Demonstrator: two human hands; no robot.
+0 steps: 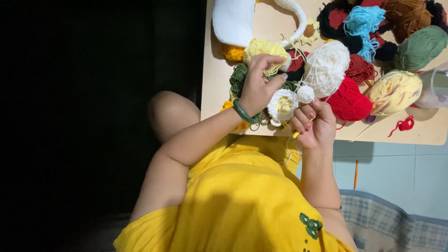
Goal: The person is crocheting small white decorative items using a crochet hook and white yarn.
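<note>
My left hand (pixel 258 86), with a green bangle (pixel 243 112) on the wrist, rests over the yarn pile at the table's near edge. Its fingers are curled and it holds the edge of a small white and yellow crochet flower (pixel 282 104). My right hand (pixel 315 123) is closed just right of the flower and grips a crochet hook with a yellow handle (pixel 297 134). A thin white strand runs from the flower toward a small white ball (pixel 305 94) and a large white yarn ball (pixel 326 66).
A light wooden table (pixel 214 88) holds several yarn balls: red (pixel 351 100), pale yellow (pixel 394 92), green (pixel 421 47), brown (pixel 407 15), blue strands (pixel 364 21). A white crochet bag (pixel 233 21) lies at the far left, a clear plastic cup (pixel 436 86) at the right. Tiled floor and a checked cloth (pixel 396 224) are to the right; my bare knee (pixel 169 114) is left of the table.
</note>
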